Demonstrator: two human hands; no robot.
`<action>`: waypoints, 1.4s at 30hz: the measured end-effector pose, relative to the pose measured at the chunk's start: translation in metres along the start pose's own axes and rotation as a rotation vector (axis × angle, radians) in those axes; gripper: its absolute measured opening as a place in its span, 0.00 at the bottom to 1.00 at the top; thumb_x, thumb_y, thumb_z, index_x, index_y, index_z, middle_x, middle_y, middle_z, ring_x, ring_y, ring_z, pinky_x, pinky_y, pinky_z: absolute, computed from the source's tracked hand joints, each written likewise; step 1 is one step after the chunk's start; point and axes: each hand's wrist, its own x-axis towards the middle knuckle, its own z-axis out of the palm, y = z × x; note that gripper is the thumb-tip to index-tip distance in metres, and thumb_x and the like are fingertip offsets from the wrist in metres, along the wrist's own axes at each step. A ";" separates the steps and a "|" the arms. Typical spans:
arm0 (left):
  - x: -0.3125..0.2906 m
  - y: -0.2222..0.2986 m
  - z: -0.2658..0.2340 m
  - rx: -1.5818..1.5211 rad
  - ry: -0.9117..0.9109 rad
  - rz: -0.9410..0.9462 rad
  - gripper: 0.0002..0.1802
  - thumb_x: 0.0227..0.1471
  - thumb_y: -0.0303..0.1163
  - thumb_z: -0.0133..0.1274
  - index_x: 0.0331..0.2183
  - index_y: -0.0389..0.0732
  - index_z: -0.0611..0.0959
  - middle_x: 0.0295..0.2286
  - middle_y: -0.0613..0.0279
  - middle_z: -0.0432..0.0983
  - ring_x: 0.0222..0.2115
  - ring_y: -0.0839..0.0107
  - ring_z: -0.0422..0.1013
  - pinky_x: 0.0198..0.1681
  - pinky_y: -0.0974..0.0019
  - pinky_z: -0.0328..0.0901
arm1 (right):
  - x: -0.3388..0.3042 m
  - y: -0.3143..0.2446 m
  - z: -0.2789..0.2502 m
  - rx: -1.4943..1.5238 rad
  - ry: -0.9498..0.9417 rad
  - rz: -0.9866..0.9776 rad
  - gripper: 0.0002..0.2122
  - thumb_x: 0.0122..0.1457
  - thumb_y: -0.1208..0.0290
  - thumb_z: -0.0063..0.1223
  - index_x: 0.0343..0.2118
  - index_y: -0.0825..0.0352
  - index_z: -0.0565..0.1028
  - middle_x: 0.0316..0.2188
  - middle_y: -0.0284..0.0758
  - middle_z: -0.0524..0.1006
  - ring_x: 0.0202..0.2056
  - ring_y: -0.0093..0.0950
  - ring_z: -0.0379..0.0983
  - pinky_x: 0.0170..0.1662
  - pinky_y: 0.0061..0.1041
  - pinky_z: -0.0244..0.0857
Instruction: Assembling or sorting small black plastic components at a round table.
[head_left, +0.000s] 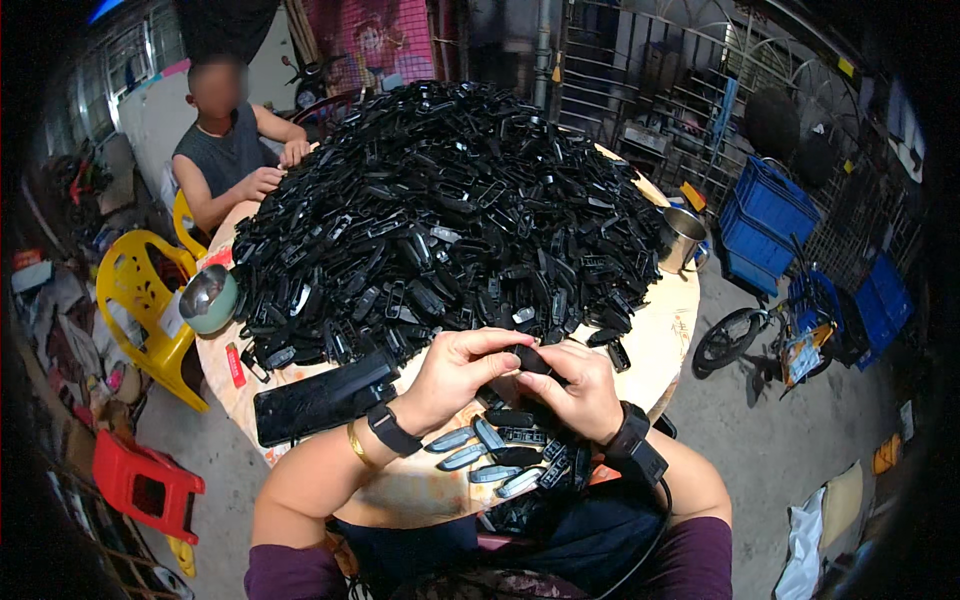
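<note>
Close above the near part of the round table, my left hand and my right hand meet around a small black plastic piece. Both sets of fingers are closed on it, thumbs toward each other, and they cover part of it. Below my hands lies a small group of long black plastic casings, some with shiny grey faces up and some showing open frames. Beyond my hands rises a large heap of similar black casings. A black phone-like device lies left of my left wrist.
A red packet and a green-rimmed metal bowl sit at the table's left edge, a metal mug at its right. Another person sits far left. Yellow chair, red stool, blue crates and a small bicycle surround it.
</note>
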 end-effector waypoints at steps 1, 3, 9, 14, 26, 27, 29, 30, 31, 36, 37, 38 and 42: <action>0.000 0.002 0.000 0.001 -0.002 0.000 0.16 0.53 0.23 0.52 0.45 0.36 0.79 0.33 0.62 0.79 0.30 0.80 0.74 0.35 0.76 0.69 | -0.001 -0.001 0.000 0.005 -0.002 0.011 0.11 0.48 0.70 0.62 0.32 0.71 0.78 0.27 0.43 0.78 0.29 0.37 0.74 0.32 0.29 0.67; -0.001 0.005 -0.001 0.043 -0.027 -0.029 0.16 0.52 0.23 0.52 0.45 0.36 0.79 0.32 0.64 0.80 0.30 0.80 0.74 0.35 0.75 0.69 | -0.002 0.003 0.000 0.004 0.006 0.020 0.13 0.48 0.68 0.63 0.33 0.71 0.78 0.27 0.42 0.78 0.29 0.36 0.74 0.33 0.30 0.67; 0.007 0.009 -0.003 0.633 0.048 -0.091 0.10 0.50 0.26 0.54 0.37 0.35 0.80 0.29 0.56 0.79 0.28 0.76 0.74 0.33 0.71 0.69 | 0.012 0.042 -0.035 -0.182 -0.092 0.048 0.10 0.47 0.74 0.56 0.34 0.69 0.77 0.34 0.43 0.77 0.37 0.41 0.74 0.42 0.34 0.68; 0.005 -0.002 -0.002 0.860 -0.348 0.098 0.11 0.53 0.36 0.52 0.30 0.38 0.82 0.27 0.51 0.76 0.31 0.55 0.73 0.36 0.59 0.67 | 0.006 0.085 -0.051 -0.496 0.100 0.229 0.10 0.46 0.77 0.54 0.34 0.68 0.78 0.33 0.41 0.77 0.37 0.40 0.72 0.43 0.33 0.67; 0.025 -0.025 -0.005 1.103 -0.404 0.363 0.18 0.45 0.28 0.54 0.42 0.42 0.80 0.39 0.59 0.71 0.37 0.61 0.66 0.40 0.64 0.66 | 0.016 0.091 -0.036 -0.648 0.009 0.065 0.12 0.43 0.77 0.60 0.35 0.67 0.77 0.30 0.38 0.74 0.32 0.38 0.69 0.37 0.31 0.66; 0.026 -0.025 -0.005 1.101 -0.405 0.363 0.18 0.45 0.28 0.54 0.42 0.42 0.80 0.39 0.59 0.71 0.37 0.61 0.66 0.40 0.64 0.66 | 0.016 0.093 -0.035 -0.541 0.100 0.064 0.12 0.45 0.78 0.59 0.35 0.68 0.76 0.30 0.38 0.74 0.31 0.36 0.70 0.35 0.30 0.66; 0.027 -0.024 -0.003 1.122 -0.460 0.506 0.18 0.44 0.29 0.54 0.42 0.44 0.80 0.39 0.59 0.71 0.37 0.62 0.66 0.39 0.64 0.66 | 0.016 0.090 -0.034 -0.436 0.189 0.065 0.11 0.47 0.78 0.58 0.36 0.68 0.76 0.29 0.38 0.74 0.30 0.34 0.71 0.34 0.30 0.66; 0.027 -0.022 -0.002 1.140 -0.477 0.540 0.19 0.43 0.30 0.54 0.42 0.45 0.80 0.35 0.60 0.71 0.36 0.64 0.67 0.37 0.64 0.66 | 0.019 0.082 -0.032 -0.315 0.259 0.100 0.11 0.49 0.80 0.56 0.37 0.68 0.75 0.28 0.37 0.73 0.28 0.32 0.71 0.31 0.27 0.65; 0.026 -0.023 -0.002 1.139 -0.476 0.539 0.19 0.43 0.30 0.54 0.42 0.45 0.80 0.35 0.60 0.71 0.36 0.64 0.67 0.37 0.64 0.66 | 0.020 0.075 -0.033 -0.195 0.329 0.135 0.10 0.51 0.81 0.55 0.38 0.69 0.75 0.27 0.37 0.72 0.26 0.29 0.72 0.29 0.24 0.64; 0.020 -0.026 0.000 1.080 -0.441 0.583 0.20 0.45 0.29 0.54 0.44 0.43 0.77 0.28 0.60 0.69 0.32 0.62 0.68 0.35 0.63 0.66 | 0.013 0.058 -0.030 0.428 0.182 0.318 0.13 0.55 0.87 0.42 0.41 0.70 0.75 0.38 0.32 0.69 0.33 0.21 0.73 0.36 0.16 0.69; 0.019 -0.027 0.000 1.058 -0.384 0.537 0.20 0.46 0.29 0.54 0.45 0.41 0.76 0.28 0.60 0.69 0.32 0.62 0.68 0.35 0.62 0.66 | 0.009 0.055 -0.029 0.549 0.155 0.421 0.14 0.54 0.87 0.41 0.42 0.72 0.74 0.38 0.33 0.72 0.33 0.21 0.74 0.39 0.17 0.69; 0.018 -0.029 -0.002 1.014 -0.328 0.503 0.24 0.47 0.27 0.54 0.48 0.38 0.73 0.26 0.58 0.69 0.30 0.61 0.67 0.33 0.62 0.65 | 0.007 0.048 -0.031 0.630 0.121 0.502 0.14 0.53 0.87 0.42 0.43 0.72 0.73 0.38 0.34 0.74 0.34 0.21 0.74 0.40 0.18 0.69; 0.010 -0.025 -0.001 0.656 -0.031 0.149 0.30 0.47 0.24 0.55 0.53 0.34 0.68 0.26 0.58 0.69 0.28 0.70 0.68 0.33 0.70 0.64 | 0.003 0.029 -0.024 0.909 0.127 0.630 0.14 0.53 0.83 0.50 0.44 0.73 0.73 0.36 0.38 0.77 0.36 0.23 0.75 0.43 0.20 0.69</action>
